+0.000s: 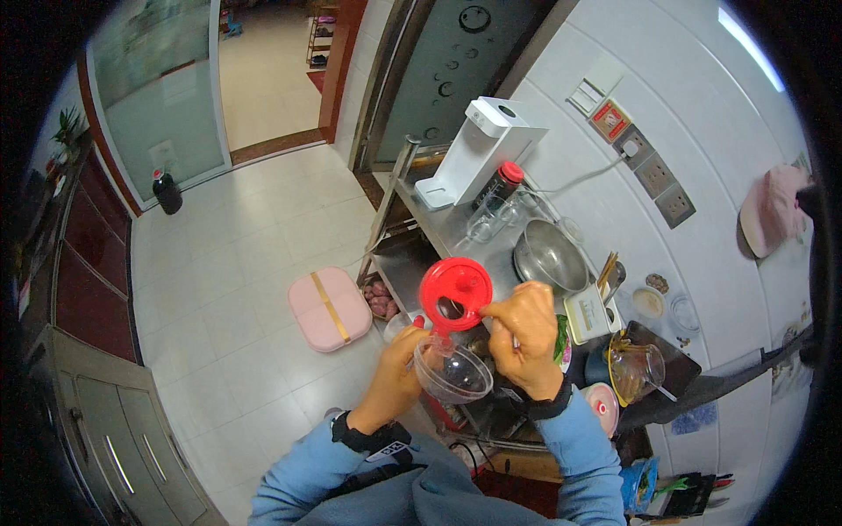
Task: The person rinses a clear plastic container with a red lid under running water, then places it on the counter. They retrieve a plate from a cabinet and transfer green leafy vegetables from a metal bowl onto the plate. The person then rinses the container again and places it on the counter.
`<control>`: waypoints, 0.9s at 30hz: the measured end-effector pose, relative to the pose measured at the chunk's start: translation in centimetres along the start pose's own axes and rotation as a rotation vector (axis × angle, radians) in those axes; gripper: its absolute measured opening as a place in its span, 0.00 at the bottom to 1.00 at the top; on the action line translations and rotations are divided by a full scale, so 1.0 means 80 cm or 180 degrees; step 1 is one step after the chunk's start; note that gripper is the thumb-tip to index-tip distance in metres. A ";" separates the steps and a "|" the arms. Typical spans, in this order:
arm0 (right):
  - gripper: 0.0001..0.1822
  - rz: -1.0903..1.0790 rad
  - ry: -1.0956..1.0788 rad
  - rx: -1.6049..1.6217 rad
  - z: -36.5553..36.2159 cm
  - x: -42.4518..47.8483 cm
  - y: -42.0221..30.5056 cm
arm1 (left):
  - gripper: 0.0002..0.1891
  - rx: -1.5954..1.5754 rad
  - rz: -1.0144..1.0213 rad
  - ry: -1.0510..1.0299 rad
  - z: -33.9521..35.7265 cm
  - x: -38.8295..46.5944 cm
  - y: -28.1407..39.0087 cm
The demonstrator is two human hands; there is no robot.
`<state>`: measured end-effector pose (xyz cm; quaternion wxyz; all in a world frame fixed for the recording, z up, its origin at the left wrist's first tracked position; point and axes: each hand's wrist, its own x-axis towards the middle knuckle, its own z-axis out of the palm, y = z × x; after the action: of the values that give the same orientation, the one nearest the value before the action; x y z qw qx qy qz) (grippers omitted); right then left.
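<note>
My left hand (395, 375) grips a clear plastic container (454, 378) by its side, with the round mouth tilted towards me. A red plastic lid (457, 283) with a hole in it stands raised beyond the container's rim. A red strip runs from the lid down to the container's rim. My right hand (526, 335) is curled, its finger and thumb at the right edge of the lid. Something small and pale shows at the curled fingers, too little of it to name. Both hands are above the near part of a stainless steel table (421, 217).
On the table stand a white water dispenser (487, 151), a red-capped bottle (503, 181), glass cups (487, 223), a metal bowl (552, 256) and a utensil holder (592, 315). A pink case (329, 308) lies on the tiled floor. A pink-lidded bowl (602, 407) is right of my right wrist.
</note>
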<state>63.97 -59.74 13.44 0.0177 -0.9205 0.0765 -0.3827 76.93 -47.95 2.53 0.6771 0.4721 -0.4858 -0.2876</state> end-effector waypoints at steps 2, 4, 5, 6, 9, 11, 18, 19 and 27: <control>0.15 -0.0165 -0.0265 0.0028 -0.005 0.005 -0.004 | 0.11 -0.0088 -0.0033 0.0000 0.001 0.000 0.003; 0.16 -0.0295 -0.0692 0.0062 -0.006 0.012 -0.004 | 0.11 -0.0313 -0.0239 0.0010 0.002 0.001 0.005; 0.17 -0.0282 -0.0687 0.0062 -0.005 0.014 -0.004 | 0.10 -0.0234 -0.0154 -0.0023 0.002 0.001 0.006; 0.17 -0.0242 -0.0752 0.0048 -0.003 0.016 -0.004 | 0.10 -0.0154 -0.0073 -0.0051 0.002 0.002 0.006; 0.14 -0.0289 -0.0934 -0.0027 0.001 0.018 -0.005 | 0.08 0.0031 0.0136 -0.0065 0.000 0.002 0.005; 0.13 -0.0346 -0.0990 0.0022 0.003 0.018 -0.005 | 0.08 0.0051 0.0144 -0.0048 0.000 0.001 0.004; 0.08 -0.0250 -0.0936 0.0018 0.006 0.019 -0.001 | 0.08 -0.0114 0.0092 -0.0060 -0.004 0.000 -0.003; 0.08 -0.0423 -0.1060 0.0053 0.006 0.018 0.001 | 0.09 -0.0128 0.0086 -0.0076 -0.005 0.001 -0.003; 0.11 -0.0160 -0.0619 0.0581 -0.019 0.015 0.021 | 0.15 -0.1245 -0.0987 0.0080 -0.015 0.001 0.012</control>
<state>63.48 -61.53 15.22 0.0991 -0.9495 0.0162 -0.2973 78.01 -47.23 3.36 0.7093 0.4045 -0.3343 -0.4707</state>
